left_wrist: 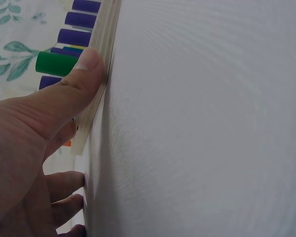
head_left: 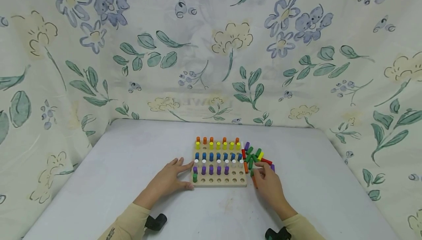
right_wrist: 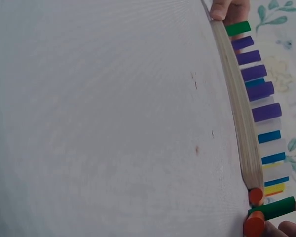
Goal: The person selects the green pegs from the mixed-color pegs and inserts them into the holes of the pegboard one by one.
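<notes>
A wooden pegboard lies on the white table, with rows of orange, yellow, blue, white and purple pegs and one green peg at its front left corner. My left hand touches that corner with fairly straight fingers, the index at the left side and the thumb at the front edge, also seen in the left wrist view beside the green peg. At the loose pegs right of the board, my right hand pinches another green peg by its upper end. Two orange pegs lie close by.
Loose pegs, among them a red peg, a yellow peg and several green ones, lie along the board's right side. A floral cloth hangs behind the table. Several front holes on the board hold no peg.
</notes>
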`<state>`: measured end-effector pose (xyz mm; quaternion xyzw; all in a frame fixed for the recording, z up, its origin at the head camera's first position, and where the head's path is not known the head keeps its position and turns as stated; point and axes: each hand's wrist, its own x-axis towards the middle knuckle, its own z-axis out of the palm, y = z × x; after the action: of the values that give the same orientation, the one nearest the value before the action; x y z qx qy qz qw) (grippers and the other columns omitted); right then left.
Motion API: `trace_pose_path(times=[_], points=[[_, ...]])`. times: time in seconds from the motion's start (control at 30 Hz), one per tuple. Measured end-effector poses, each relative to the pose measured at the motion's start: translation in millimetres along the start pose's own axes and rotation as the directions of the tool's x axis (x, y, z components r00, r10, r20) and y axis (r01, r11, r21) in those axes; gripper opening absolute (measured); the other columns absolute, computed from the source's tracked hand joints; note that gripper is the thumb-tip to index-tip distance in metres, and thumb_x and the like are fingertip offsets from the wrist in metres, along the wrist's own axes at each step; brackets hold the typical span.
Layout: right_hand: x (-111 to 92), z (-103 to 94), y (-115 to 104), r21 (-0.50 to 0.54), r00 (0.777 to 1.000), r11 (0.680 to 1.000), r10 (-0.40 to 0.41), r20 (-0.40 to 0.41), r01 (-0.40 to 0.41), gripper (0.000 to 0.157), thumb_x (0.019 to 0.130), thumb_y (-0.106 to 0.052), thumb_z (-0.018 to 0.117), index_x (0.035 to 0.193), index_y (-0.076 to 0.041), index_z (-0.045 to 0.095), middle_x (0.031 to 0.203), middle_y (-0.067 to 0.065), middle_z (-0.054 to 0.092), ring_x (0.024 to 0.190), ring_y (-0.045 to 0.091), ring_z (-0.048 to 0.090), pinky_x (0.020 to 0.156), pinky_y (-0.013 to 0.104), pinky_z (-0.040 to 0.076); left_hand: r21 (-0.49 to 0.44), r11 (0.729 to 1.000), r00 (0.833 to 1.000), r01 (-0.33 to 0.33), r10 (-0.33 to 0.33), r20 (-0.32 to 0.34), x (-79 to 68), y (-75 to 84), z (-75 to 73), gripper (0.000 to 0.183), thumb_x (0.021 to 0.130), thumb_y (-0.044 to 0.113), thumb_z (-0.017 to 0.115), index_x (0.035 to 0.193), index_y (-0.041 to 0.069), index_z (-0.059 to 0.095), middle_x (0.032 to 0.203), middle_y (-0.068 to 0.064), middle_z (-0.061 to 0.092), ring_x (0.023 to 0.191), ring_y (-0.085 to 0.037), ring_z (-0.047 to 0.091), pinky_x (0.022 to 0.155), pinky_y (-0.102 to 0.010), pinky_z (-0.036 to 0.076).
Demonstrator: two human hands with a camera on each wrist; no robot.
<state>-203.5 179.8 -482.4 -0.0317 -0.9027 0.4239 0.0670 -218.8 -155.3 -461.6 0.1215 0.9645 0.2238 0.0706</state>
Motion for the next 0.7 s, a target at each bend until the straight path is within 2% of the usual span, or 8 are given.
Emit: trace_pose_path(times=[0.17,0.37,0.7], points=[[-0.2,-1.2,2.1,0.03,1.0,1.0,0.002,-0.003,-0.002,0.032,0.104,-0.017,0.054,0.132,-0.002,0.06,0.112,0.012,0.072,0.082,0.017,0.058,0.063,0.026,0.047,-0.006,1.0,1.0,0.001,-0.001,0.002,0.0,-0.4,0.7,0.091,0.072,0.055,0.085,0.15,0.023,0.053,0.158,-0.025,0.037,0.148,-0.05,0.026,0.11,-0.072,0.032],[1.2,-0.8,3.0,0.023,1.0,1.0,-0.02,-0.02,0.02,0.033,0.104,-0.017,0.055,0.133,-0.003,0.061,0.109,0.01,0.072,0.075,0.015,0.052,0.058,0.024,0.042,-0.004,1.0,1.0,-0.001,0.001,0.001,0.2,0.4,-0.2,0.091,0.072,0.055,0.085,0.15,0.023,0.053,0.158,-0.025,0.037,0.148,-0.05,0.026,0.11,-0.072,0.031],[2.0,-1.4,2.9,-0.016,0.998,0.998,-0.057,-0.032,0.056,0.041,0.094,-0.016,0.07,0.133,-0.006,0.061,0.115,0.006,0.071,0.089,0.018,0.053,0.066,0.026,0.044,-0.005,1.0,1.0,0.001,-0.001,0.006,-0.1,0.0,-0.4,0.09,0.072,0.055,0.085,0.15,0.023,0.052,0.159,-0.024,0.036,0.148,-0.05,0.026,0.11,-0.071,0.031]])
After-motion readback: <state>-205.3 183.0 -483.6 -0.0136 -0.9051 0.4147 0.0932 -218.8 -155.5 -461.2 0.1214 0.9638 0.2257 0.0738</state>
